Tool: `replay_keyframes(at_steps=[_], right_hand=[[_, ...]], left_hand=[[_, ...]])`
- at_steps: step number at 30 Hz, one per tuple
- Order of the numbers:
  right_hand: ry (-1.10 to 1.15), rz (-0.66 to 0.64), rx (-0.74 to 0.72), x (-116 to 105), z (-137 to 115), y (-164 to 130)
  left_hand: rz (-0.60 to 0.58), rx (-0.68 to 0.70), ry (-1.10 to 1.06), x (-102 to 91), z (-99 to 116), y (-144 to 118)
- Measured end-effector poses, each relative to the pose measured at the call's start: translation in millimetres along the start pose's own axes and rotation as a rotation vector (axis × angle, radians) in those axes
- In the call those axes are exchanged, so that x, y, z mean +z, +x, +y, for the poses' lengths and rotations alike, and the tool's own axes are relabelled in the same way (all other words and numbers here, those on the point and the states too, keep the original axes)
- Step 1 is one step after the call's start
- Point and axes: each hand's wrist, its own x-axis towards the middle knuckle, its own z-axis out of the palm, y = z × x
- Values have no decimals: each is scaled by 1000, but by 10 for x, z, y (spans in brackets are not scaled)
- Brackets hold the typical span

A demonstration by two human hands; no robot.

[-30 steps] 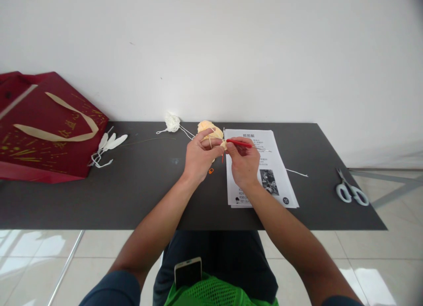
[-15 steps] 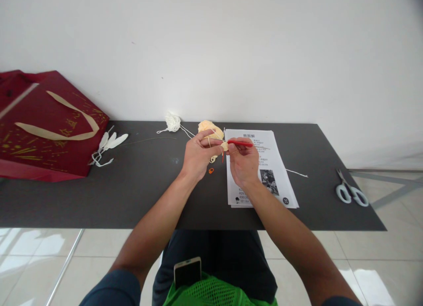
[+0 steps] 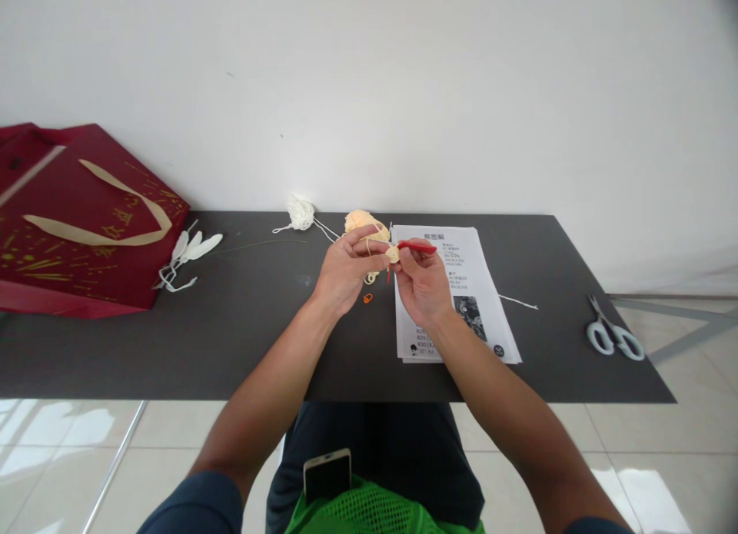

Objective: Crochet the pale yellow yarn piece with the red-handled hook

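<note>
My left hand point(image 3: 344, 272) pinches a small cream crochet piece point(image 3: 393, 253) and has cream yarn looped over a finger. My right hand point(image 3: 423, 283) grips a red-handled crochet hook point(image 3: 416, 247) whose tip meets that piece. Both hands hover above the dark table point(image 3: 259, 326), close together. Just behind them lies a ball of cream yarn point(image 3: 362, 221). A small orange stitch marker point(image 3: 367, 297) lies on the table under my left hand.
A printed pattern sheet point(image 3: 467, 288) lies under my right hand. White-handled scissors point(image 3: 613, 336) sit at the table's right end. A red gift bag point(image 3: 81, 219) and white feather-like pieces point(image 3: 190, 251) lie at the left, a white yarn tangle point(image 3: 300, 212) at the back. A phone point(image 3: 327, 473) rests on my lap.
The hook has shifted slightly left toward the crochet piece, and my right hand has turned a little. My left hand holds nearly still.
</note>
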Motion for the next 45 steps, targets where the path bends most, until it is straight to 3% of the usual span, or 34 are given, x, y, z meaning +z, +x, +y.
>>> replay_keyframes(at_steps=[5, 11, 15, 21, 32, 45], right_hand=[[-87, 29, -111, -13, 49, 5], [-360, 44, -365, -35, 85, -47], [-390, 56, -475, -27, 85, -73], [-329, 11, -347, -54, 114, -46], [-8, -48, -57, 64, -1, -91], [-56, -1, -110, 125, 1, -128]], left_hand=[[16, 68, 44, 12, -30, -7], [185, 258, 242, 83, -87, -54], [243, 321, 296, 143, -122, -85], [134, 164, 106, 128, -100, -78], [147, 298, 177, 127, -113, -80], [98, 404, 210, 81, -157, -65]])
